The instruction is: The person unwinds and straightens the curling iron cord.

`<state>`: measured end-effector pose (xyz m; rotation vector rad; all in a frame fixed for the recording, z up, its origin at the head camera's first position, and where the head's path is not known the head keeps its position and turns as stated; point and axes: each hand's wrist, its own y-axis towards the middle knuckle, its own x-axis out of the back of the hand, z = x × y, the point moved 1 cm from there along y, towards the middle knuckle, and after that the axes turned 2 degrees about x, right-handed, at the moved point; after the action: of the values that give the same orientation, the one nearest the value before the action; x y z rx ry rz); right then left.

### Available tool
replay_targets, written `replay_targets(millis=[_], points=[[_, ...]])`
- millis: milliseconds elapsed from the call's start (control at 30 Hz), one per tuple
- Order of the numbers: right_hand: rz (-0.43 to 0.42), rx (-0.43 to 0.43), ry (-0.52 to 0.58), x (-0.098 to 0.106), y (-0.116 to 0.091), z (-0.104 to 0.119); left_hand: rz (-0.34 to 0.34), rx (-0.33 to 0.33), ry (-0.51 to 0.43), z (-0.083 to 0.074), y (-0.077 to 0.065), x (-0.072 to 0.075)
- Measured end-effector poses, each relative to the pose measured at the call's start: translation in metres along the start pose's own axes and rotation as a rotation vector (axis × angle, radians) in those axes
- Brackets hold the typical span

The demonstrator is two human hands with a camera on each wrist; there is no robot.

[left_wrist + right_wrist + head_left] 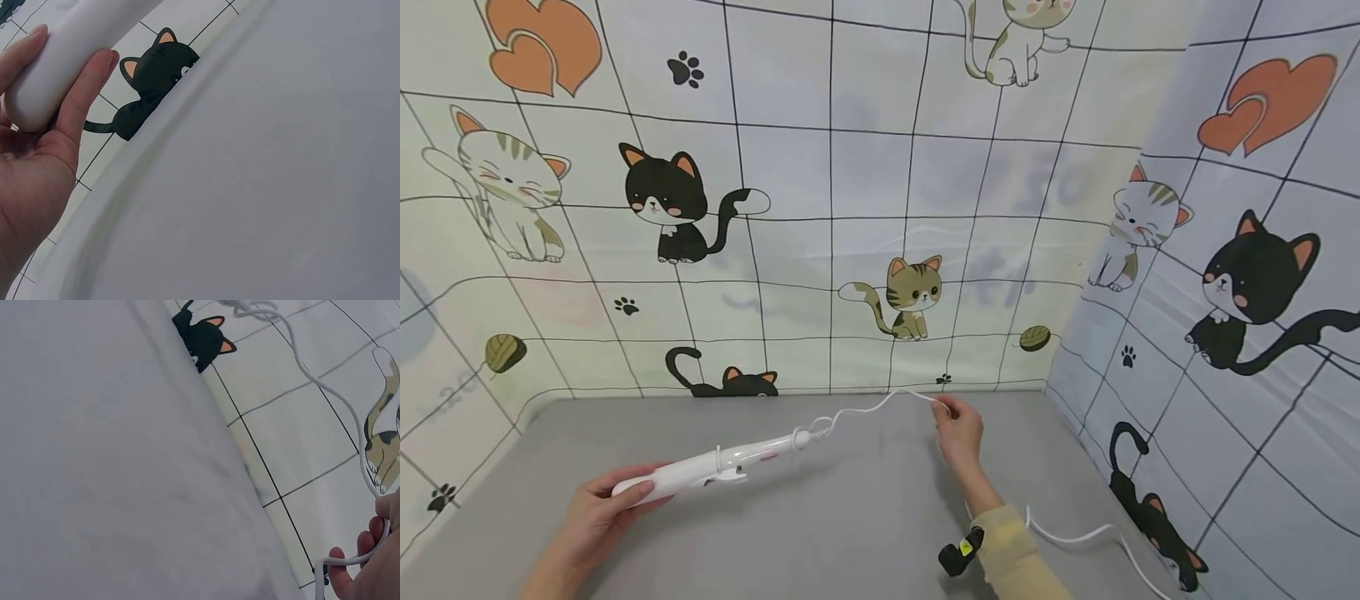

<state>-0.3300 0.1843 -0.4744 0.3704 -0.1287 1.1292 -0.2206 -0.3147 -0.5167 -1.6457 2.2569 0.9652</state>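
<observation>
My left hand [597, 518] grips the rounded end of a white curling iron [688, 472], which slants up to the right above the grey table [850, 533]. A small lever [728, 477] sticks out of its underside near the middle. In the left wrist view, thumb and fingers lie on either side of the smooth white body [72, 53]. From the iron's far end runs a white cord [859, 410], coiled close to the iron. My right hand [961, 435] pinches this cord farther along; the right wrist view shows the cord [342, 399] passing between thumb and fingers [375, 531].
More white cord [1078, 538] trails over the table's right side, partly hidden by the right sleeve [1018, 554]. A black wrist camera [958, 554] sits at that cuff. Cloth walls [790, 175] printed with cats and grid lines enclose the back and both sides.
</observation>
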Motion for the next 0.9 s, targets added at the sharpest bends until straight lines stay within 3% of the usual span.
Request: replay_targets(millis=[133, 367, 667, 800, 900], points=[[-0.013, -0.029, -0.022, 0.006, 0.001, -0.006, 0.031, -0.025, -0.051, -0.002, -0.001, 0.003], [0.140, -0.013, -0.132, 0.006, -0.002, -0.016, 0.047, -0.009, -0.070, -0.007, 0.001, 0.001], [0.224, 0.058, -0.199, -0.001, -0.008, -0.017, 0.056, 0.000, -0.048, -0.009, -0.002, 0.000], [0.228, 0.087, -0.186, -0.003, -0.009, -0.014, 0.055, 0.004, -0.026, -0.011, -0.001, -0.002], [0.289, 0.147, -0.136, -0.006, -0.012, -0.009, 0.047, 0.016, -0.011, -0.014, 0.000, -0.004]])
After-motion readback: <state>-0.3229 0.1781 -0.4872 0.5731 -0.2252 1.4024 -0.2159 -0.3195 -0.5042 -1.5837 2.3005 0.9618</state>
